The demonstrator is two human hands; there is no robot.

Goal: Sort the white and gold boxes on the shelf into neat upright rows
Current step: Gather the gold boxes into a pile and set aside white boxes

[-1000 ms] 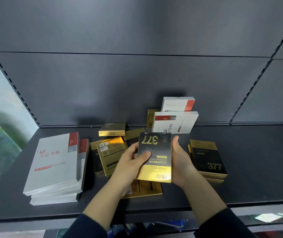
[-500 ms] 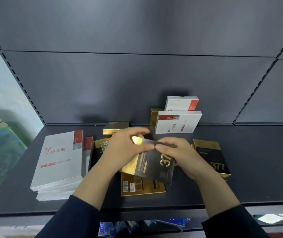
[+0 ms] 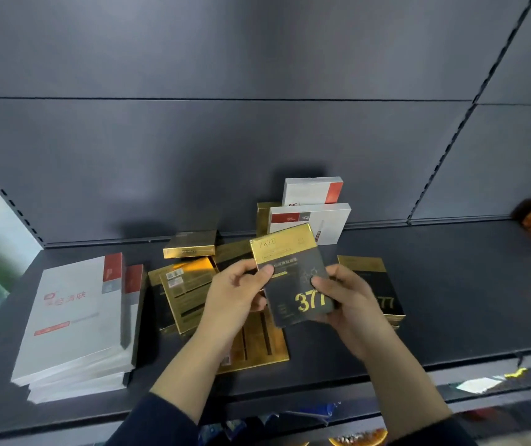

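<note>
Gold-topped black box (image 3: 293, 275) marked 377, centre of frame: my left thumb (image 3: 265, 271) presses its left edge and my right thumb (image 3: 317, 281) pins its face beside the digits, with the other fingers curled behind. Left hand (image 3: 232, 304) and right hand (image 3: 344, 300) hold it tilted, clear of the shelf (image 3: 451, 284). Below and left of centre, loose gold boxes (image 3: 183, 284) lie flat, askew. Upper centre, two white boxes (image 3: 309, 220) stand upright. Lower left, a white stack (image 3: 71, 317) lies flat.

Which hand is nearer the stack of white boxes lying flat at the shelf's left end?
Left. The left hand grips the black and gold box to the right of the white stack, gold boxes between them; the right hand grips its other side, farther right.
</note>
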